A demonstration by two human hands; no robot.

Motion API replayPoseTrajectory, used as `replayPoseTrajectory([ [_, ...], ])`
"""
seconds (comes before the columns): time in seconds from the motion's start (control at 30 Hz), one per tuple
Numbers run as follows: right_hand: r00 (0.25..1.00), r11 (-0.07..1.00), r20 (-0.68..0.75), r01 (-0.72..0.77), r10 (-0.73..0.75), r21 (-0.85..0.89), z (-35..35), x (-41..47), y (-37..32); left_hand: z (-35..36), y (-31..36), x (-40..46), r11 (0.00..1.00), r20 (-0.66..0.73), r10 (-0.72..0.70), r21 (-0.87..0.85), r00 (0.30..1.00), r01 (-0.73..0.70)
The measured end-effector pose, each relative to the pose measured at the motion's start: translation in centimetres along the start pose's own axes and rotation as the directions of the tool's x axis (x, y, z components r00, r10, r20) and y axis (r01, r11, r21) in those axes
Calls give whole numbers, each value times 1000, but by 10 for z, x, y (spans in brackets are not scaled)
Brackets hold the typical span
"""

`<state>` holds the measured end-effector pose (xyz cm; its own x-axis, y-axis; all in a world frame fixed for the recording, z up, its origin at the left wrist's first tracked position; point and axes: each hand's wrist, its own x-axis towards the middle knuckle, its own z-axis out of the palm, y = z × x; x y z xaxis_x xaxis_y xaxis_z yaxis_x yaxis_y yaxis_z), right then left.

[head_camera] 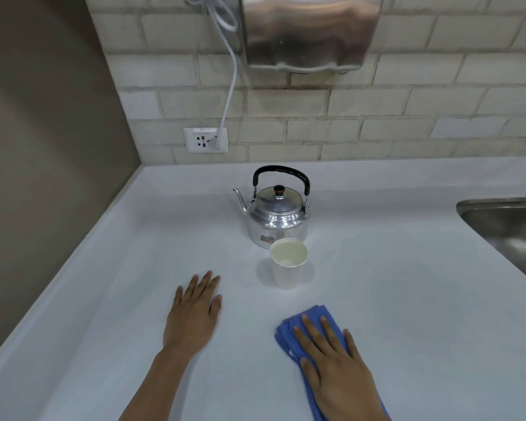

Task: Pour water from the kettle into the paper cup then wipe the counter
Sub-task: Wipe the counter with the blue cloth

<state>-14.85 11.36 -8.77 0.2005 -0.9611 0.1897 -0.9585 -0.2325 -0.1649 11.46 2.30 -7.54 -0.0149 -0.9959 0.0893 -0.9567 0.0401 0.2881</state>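
On the white counter (377, 268), the kettle (275, 218) stands upright just behind the paper cup (289, 264), so you look to be at the wiping step. Your right hand (337, 363) presses flat, fingers spread, on the blue cloth (289, 332); your left hand (195, 311) rests flat and empty. Next, sweep the cloth clear of the cup.

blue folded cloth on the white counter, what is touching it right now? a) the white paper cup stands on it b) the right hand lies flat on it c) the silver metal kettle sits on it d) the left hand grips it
b: the right hand lies flat, fingers spread, on the blue folded cloth, while the left hand rests on the bare white counter, and the white paper cup and silver metal kettle stand apart from the cloth.
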Motion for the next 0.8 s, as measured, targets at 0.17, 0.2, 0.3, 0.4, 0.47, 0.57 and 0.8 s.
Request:
replayPoseTrajectory([
  [0.17,991,991,46,-127,129,-38,-15,12,44,-1,1,-1,1000,1,-4,-10,1000,4],
  [0.2,985,987,61,-158,160,-36,-16,23,43,-2,1,-1,1000,0,-4,-11,1000,4],
  [0.3,969,981,149,-191,195,-37,-16,37,21,-1,1,-1,1000,-7,1,-15,1000,-1],
  [0.4,966,988,210,-154,154,-13,-16,20,16,0,0,-1,1000,-13,2,-23,1000,-2],
  [0.47,961,983,209,-181,179,-7,-27,11,35,0,0,-1,1000,-13,1,-21,1000,-1],
  [0.57,964,974,143,-225,225,-12,-35,25,72,0,-1,0,1000,-15,-3,-16,1000,3],
  [0.8,965,982,184,-178,186,-59,-18,73,51,1,-2,0,1000,-22,-7,-26,1000,6],
])
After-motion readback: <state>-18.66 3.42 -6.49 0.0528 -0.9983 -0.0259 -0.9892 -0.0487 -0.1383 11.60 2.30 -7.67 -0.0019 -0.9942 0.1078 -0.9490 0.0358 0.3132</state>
